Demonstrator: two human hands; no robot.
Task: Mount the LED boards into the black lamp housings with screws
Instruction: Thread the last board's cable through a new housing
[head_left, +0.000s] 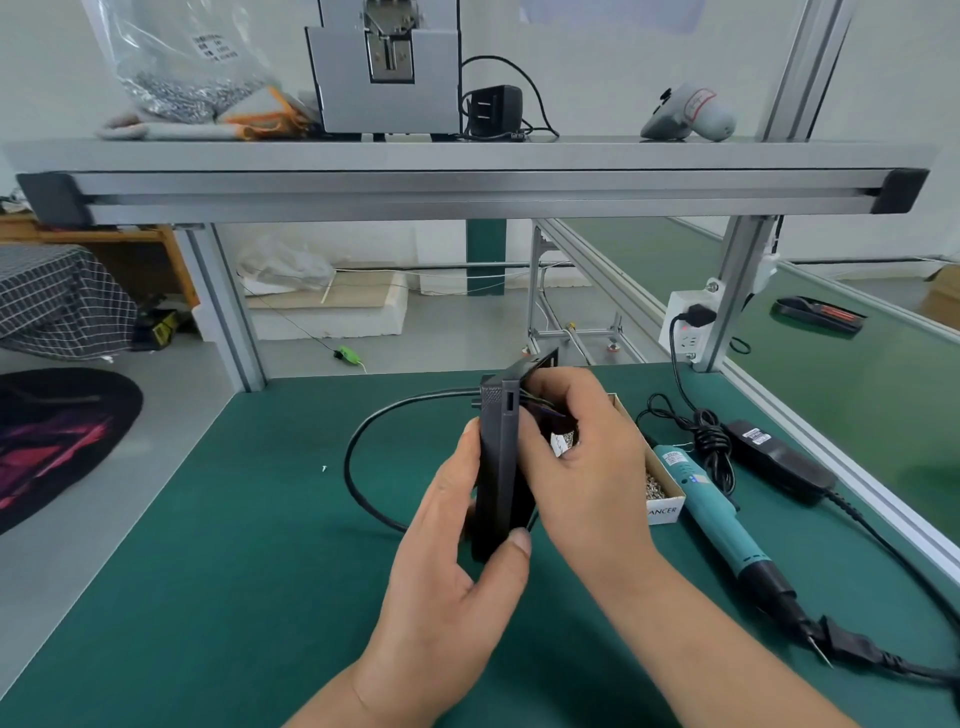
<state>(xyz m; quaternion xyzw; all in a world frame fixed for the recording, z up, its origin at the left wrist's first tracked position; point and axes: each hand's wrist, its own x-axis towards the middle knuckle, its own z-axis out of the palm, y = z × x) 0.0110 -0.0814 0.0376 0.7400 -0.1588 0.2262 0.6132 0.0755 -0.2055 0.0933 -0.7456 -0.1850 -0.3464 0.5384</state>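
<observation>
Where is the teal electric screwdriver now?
Head view, right side: the screwdriver lies on the green mat beside the screw box, right of the right hand.

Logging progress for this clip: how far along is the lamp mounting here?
Done: no finished lamp shows. In hand: the left hand and right hand hold one black housing on edge above the mat; any board inside is hidden. Left: screwing; the screwdriver lies ungripped beside the screw box.

one housing (500, 457), one screwdriver (721, 522), probably one screw box (664, 496)
</observation>
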